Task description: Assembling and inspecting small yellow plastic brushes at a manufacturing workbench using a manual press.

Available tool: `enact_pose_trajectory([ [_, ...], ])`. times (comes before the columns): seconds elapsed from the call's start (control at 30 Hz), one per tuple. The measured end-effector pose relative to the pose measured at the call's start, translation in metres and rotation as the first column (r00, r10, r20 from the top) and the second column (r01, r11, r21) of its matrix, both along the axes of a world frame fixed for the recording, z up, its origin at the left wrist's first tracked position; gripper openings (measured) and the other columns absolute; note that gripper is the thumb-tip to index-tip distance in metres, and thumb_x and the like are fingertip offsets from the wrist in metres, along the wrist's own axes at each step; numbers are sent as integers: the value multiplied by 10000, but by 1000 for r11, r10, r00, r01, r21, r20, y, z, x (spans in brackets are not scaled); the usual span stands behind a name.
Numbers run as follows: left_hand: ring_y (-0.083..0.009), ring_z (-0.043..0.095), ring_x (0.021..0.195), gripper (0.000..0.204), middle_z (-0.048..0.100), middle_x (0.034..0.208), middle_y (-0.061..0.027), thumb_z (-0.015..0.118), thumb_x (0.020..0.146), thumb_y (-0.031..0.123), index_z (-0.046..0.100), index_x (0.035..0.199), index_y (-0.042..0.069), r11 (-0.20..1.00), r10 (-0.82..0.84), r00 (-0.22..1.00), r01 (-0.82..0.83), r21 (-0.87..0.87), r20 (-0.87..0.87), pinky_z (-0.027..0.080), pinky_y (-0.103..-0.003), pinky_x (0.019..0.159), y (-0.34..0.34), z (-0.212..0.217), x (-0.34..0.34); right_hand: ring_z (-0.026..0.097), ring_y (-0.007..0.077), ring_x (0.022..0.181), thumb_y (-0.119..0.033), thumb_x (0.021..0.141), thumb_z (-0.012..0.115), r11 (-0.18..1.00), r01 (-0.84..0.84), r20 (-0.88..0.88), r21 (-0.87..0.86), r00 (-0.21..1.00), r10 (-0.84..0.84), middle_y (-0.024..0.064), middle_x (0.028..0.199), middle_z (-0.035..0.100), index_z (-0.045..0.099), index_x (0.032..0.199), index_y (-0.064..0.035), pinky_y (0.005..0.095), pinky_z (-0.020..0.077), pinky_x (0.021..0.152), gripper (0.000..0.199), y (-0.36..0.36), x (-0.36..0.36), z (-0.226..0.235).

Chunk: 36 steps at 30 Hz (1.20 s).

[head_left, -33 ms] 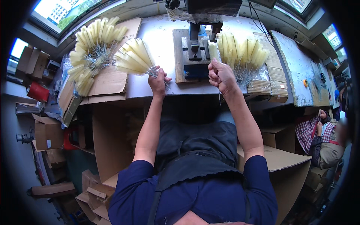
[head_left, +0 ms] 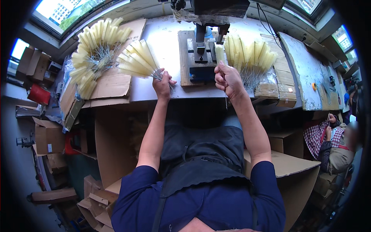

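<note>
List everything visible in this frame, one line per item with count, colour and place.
fan of brushes: one bunch, pale yellow bristles on wire stems, in the left hand.
single brush: one, pale yellow, held upright at the press.
press machine: one, dark metal on a wooden board, bench centre.
brush pile: one, pale yellow, on cardboard, bench left.
brush stack: one, pale yellow, bench right.
bench: one, white top.
cardboard boxes: several, brown, floor left.
seated person: one, checked clothing, far right.
left hand: gripping wire stems.
right hand: gripping one stem.

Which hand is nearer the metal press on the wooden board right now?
Right. The right hand holds a single brush beside the press; the left hand grips a fanned brush bundle farther left.
</note>
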<state>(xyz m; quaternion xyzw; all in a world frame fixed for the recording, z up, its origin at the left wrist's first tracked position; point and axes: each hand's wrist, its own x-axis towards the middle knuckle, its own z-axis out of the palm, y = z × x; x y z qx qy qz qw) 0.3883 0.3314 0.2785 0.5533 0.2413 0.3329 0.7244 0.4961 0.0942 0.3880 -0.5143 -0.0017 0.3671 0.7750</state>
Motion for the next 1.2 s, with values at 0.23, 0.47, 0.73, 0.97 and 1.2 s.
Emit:
enact_pose_trajectory([
  [0.23, -111, 586, 552, 338, 579, 782, -73, 530, 1011, 119, 470, 1299, -47, 1000, 9, 1000, -9, 4, -8, 591, -299, 560, -6, 7, 0, 359, 70, 364, -353, 1039, 481, 992, 49, 171, -118, 985, -28, 34, 546, 504, 576, 866, -1, 226, 296, 323, 403, -11, -8, -5],
  [0.47, -105, 571, 554, 308, 575, 775, -63, 544, 1002, 108, 493, 1277, -20, 1000, 3, 1000, -3, 7, -7, 599, -316, 566, 0, 0, 1, 417, 86, 374, -397, 1036, 476, 922, 261, 467, -285, 878, -105, 37, 536, 535, 611, 870, 7, 240, 325, 356, 457, -39, -3, -21],
  [0.73, -103, 571, 549, 294, 576, 776, -56, 549, 1001, 112, 500, 1260, -20, 1000, 2, 1000, -2, -4, 3, 600, -308, 566, -1, -1, 3, 618, 260, 573, -448, 1014, 506, 594, 641, 838, -485, 534, 107, 117, 592, 613, 647, 878, -34, 389, 465, 555, 457, -59, 0, -42],
  [0.97, -103, 575, 554, 295, 577, 779, -56, 539, 1007, 111, 490, 1262, -29, 1000, -24, 999, 23, 15, 24, 599, -304, 574, -2, 0, 1, 657, 444, 749, -449, 981, 554, 408, 818, 914, -404, 355, 195, 229, 719, 657, 642, 905, -55, 516, 500, 643, 411, -74, 1, -43],
  [1.2, -107, 582, 550, 302, 584, 781, -63, 539, 1005, 106, 488, 1266, -37, 1000, -25, 999, 25, -5, 43, 602, -304, 570, 1, -1, -1, 695, 272, 676, -409, 961, 613, 299, 879, 837, -371, 456, -302, 103, 696, 699, 648, 899, 3, 407, 518, 673, 418, -116, 64, -47],
])
